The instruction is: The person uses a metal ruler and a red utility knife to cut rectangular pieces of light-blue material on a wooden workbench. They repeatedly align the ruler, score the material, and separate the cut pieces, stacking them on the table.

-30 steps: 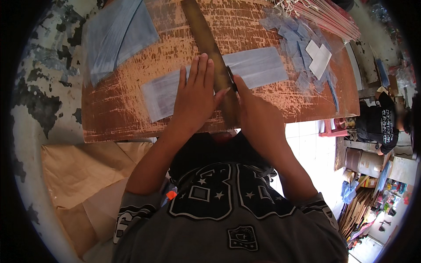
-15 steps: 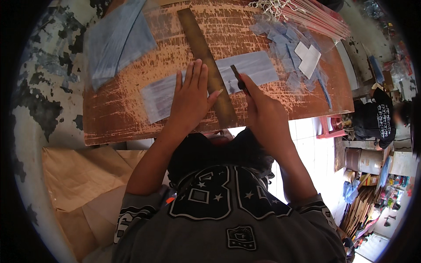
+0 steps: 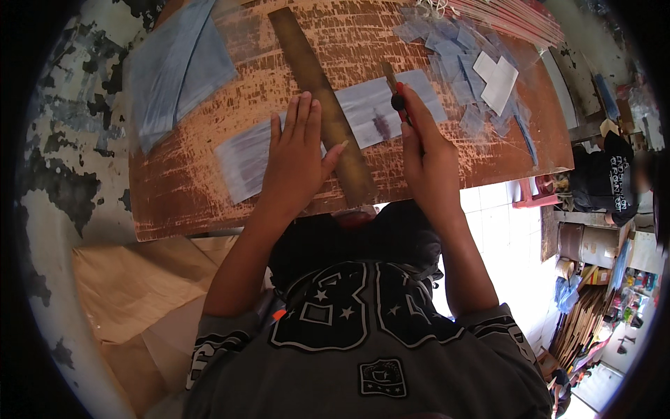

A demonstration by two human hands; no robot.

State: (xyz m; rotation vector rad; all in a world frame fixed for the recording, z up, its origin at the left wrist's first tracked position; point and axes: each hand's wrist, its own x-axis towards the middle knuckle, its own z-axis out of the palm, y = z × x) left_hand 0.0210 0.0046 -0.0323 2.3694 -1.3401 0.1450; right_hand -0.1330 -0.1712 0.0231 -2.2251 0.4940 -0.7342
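Note:
My left hand (image 3: pixel 296 153) lies flat with its fingers stretched out over a pale translucent plastic strip (image 3: pixel 244 164). Its thumb rests on a long, worn, brownish ruler (image 3: pixel 317 87) that crosses the strip at a slant. In my right hand (image 3: pixel 431 153) is a utility knife (image 3: pixel 398 101) with a red body and a black knob, its blade pointing to the far side. The knife is over the right part of the strip, apart from the ruler. A dark patch shows on or through the strip between ruler and knife.
Bluish plastic sheets (image 3: pixel 178 66) lie at the table's far left. Cut plastic pieces (image 3: pixel 447 66) and a white stepped piece (image 3: pixel 497 80) are at the right, below a bundle of red-pink sticks (image 3: pixel 516 17). Another person (image 3: pixel 607 171) is off to the right, beyond the scratched brown table (image 3: pixel 167 206).
My right hand has moved the knife away from the ruler, farther off and a little to the right. My left hand stays flat at the ruler. The whole view has shifted slightly.

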